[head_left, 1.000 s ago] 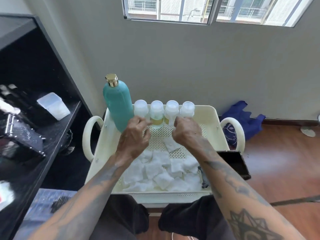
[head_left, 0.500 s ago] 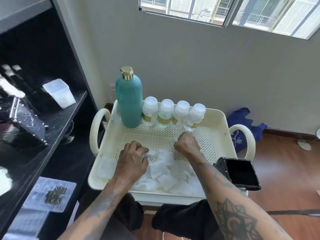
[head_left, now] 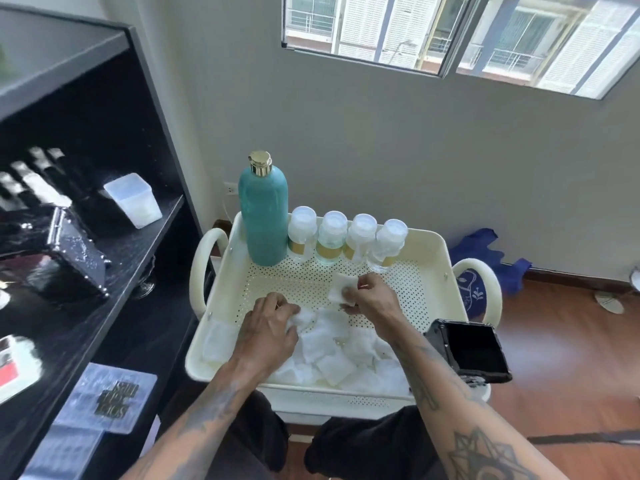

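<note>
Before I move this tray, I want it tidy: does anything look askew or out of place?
The rightmost small bottle seems to lean, while the other three bottles stand upright. One pad lies alone at the tray's left front corner, apart from the heap. Nothing looks spilled.

Gold lettering stands on the clear plastic case (head_left: 110, 400), upside down and too blurred to read. Nothing else carries legible text.

Soft cotton pads (head_left: 330, 363), perforated plastic tray (head_left: 426, 239) — matt teal bottle (head_left: 265, 220).
</note>
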Demonstrator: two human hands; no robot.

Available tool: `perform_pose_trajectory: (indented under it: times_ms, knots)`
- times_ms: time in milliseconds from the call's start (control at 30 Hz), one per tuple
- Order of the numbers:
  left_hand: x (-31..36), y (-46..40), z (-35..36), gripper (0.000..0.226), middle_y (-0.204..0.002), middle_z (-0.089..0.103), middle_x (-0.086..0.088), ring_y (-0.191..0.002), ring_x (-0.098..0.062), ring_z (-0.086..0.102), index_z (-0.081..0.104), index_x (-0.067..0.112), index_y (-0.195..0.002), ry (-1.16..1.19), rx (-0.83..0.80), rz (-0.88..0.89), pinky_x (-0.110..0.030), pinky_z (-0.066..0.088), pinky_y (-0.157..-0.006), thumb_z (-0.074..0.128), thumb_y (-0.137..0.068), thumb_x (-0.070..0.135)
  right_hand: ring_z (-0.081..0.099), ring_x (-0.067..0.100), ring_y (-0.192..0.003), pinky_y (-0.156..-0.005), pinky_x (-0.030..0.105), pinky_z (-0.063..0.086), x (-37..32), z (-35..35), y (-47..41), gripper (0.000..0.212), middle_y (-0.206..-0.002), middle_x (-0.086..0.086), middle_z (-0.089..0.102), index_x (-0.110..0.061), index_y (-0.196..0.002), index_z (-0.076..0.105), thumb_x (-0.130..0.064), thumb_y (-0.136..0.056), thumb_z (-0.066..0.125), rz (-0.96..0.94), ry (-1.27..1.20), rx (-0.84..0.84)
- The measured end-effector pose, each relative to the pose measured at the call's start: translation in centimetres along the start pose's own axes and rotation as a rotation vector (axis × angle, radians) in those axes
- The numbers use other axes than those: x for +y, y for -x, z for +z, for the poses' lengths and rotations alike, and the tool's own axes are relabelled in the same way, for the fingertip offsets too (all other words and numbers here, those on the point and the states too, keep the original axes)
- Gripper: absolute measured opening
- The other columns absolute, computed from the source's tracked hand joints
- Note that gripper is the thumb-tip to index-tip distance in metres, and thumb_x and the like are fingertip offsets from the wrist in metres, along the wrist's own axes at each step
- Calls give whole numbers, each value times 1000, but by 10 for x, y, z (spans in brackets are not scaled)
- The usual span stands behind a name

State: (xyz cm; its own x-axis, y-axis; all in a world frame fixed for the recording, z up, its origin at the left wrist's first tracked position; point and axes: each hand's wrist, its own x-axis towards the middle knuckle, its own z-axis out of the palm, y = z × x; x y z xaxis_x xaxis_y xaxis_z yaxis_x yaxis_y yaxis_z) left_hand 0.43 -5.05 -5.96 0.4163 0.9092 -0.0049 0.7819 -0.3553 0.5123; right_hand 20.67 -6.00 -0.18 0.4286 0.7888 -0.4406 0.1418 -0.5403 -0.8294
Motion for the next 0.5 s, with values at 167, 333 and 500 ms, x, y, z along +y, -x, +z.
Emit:
perform_pose_trajectory:
  times_ms: [167,333,500]
  knots:
    - [2,18,3,57,-164,20,2,-151,-17,16,40,28,-150,-26,-191,-103,-37,15,-123,53,-96,41,65,33,-104,-78,31,58,-10,-25,31,11,-115,20,65,-4,-102,65,-8,-93,60,-78,-182,-123]
    - [-1,24,1,47,-157,36,4,-141,-17,37,56,24,-138,142,-102,-197,-36,27,-120,56,-94,41,66,17,-80,-65,22,55,-14,-89,77,8,-98,7,69,-17,-98,70,-19,-92,64,-219,-171,-115]
    - [0,21,3,38,-142,52,4,-123,-19,54,65,23,-126,161,-66,-196,-34,38,-107,59,-91,36,64,7,-66,-63,20,54,0,-154,119,5,-78,-6,69,-30,-83,67,-31,-86,71,-365,98,227]
